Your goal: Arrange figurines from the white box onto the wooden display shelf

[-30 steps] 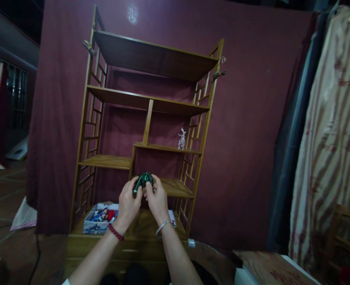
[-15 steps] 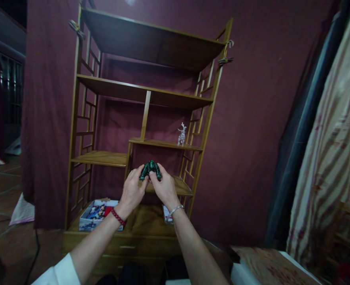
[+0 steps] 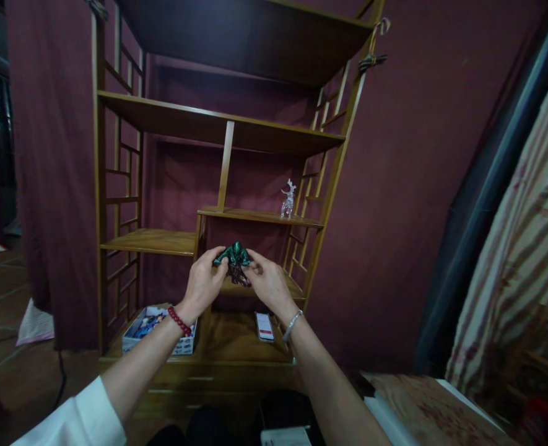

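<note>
– maroon cloth [image 3: 417,204] fills the background, with a wooden shelf unit [image 3: 171,240] standing before it. why so many boards?

– to keep things apart at different heights, i'd guess.

– and the printed box [image 3: 185,347] at eight o'clock from the hands?

– it sits on the unit's base with small colourful bits inside; its walls probably stop them scattering.

– how are the hands posed?

– the left hand [image 3: 204,275] is at nine o'clock, its forearm slanting up from eight. the right hand [image 3: 272,285] is nearer four, its forearm slanting up from five. both arms reach forward, fingers curled inward.

– gripping anything?

– yes, both pinch one green-and-brown figurine [image 3: 235,256], a side each. it's centred between them, in front of the lower right board. holding it from two sides likely keeps it steady.

– does it touch that board?

– can't tell from this angle.

– the clear deer [image 3: 288,201]?

– upright on the middle right board, between one and two o'clock; well apart from the hands, perhaps because it looks breakable.

– and the phone [image 3: 265,327]?

– flat on the base at five o'clock, lit screen up, probably to be read at a glance.

– anything smaller?

– red beads [image 3: 179,321] round the left wrist, a silver bangle [image 3: 293,323] round the right.
</note>
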Available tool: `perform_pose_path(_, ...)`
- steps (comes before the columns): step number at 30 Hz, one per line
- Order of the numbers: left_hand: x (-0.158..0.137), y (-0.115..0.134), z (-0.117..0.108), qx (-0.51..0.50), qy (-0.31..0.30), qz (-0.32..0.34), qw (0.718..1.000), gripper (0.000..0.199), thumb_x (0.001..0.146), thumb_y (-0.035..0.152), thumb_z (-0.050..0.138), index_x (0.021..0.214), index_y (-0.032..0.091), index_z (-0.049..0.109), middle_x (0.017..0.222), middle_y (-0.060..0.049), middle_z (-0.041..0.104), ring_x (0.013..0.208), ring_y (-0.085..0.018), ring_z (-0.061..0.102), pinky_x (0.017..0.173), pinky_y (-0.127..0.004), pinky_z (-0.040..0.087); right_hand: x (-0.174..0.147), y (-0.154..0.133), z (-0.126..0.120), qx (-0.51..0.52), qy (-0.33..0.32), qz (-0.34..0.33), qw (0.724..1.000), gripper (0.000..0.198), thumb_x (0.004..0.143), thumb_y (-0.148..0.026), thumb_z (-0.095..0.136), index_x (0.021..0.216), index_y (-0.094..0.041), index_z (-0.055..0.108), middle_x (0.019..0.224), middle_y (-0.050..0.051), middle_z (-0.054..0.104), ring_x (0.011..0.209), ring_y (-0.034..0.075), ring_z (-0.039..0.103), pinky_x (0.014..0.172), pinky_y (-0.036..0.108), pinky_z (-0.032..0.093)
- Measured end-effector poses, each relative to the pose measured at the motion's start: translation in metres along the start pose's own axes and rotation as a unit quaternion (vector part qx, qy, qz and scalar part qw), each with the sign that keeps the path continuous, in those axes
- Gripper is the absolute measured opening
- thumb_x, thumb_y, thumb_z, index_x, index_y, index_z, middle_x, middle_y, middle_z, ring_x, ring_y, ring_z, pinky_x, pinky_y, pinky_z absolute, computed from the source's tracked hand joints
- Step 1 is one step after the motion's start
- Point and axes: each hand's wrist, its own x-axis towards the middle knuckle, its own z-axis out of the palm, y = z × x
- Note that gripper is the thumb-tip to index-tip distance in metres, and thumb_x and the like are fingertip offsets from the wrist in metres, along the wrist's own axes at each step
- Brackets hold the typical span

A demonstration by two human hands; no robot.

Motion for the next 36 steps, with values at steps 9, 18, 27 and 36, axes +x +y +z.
perform_pose_path(9,0.030,0.002,-0.003,-0.074,-0.036,-0.087,0.993,0.031,0.075,0.035,0.048,0.097,0.016,0.060,0.077,-0.002,0.064,0.062,-0.012,0.055,0.059,-0.023,0.043,0.013,0.009,-0.005,-0.009,0.040,-0.030,0.999,0.039,0.076,-0.029,0.050,0.114,-0.024,0.054,0.084,0.002,0.060,0.068,0.010,0.055,0.068,0.023,0.046)
perform_pose_path(18,0.066,0.000,0.017,-0.161,-0.056,-0.106,0.980,0.032,0.069,0.039,0.054,0.088,0.015,0.060,0.069,-0.002,0.061,0.059,-0.012,0.054,0.054,-0.021,0.042,0.030,0.017,-0.013,0.061,0.055,-0.001,0.997,0.047,0.075,-0.033,0.052,0.120,-0.022,0.047,0.085,0.002,0.062,0.067,0.010,0.057,0.064,0.023,0.049)
perform_pose_path(27,0.099,-0.005,0.044,-0.196,-0.056,-0.125,0.971,0.032,0.066,0.039,0.058,0.087,0.015,0.061,0.059,0.001,0.057,0.049,-0.008,0.048,0.045,-0.018,0.034,0.053,0.029,-0.032,0.075,0.037,-0.012,0.996,0.051,0.072,-0.032,0.056,0.120,-0.020,0.045,0.084,0.002,0.061,0.068,0.010,0.058,0.064,0.023,0.049)
perform_pose_path(36,0.126,0.017,0.058,-0.259,-0.050,-0.083,0.961,0.022,0.066,0.031,0.058,0.080,0.014,0.060,0.065,-0.001,0.059,0.057,-0.009,0.051,0.051,-0.019,0.039,0.087,0.028,-0.049,-0.013,0.084,-0.031,0.996,0.030,0.077,-0.036,0.050,0.099,-0.018,0.059,0.075,0.002,0.064,0.068,0.014,0.058,0.064,0.025,0.046)
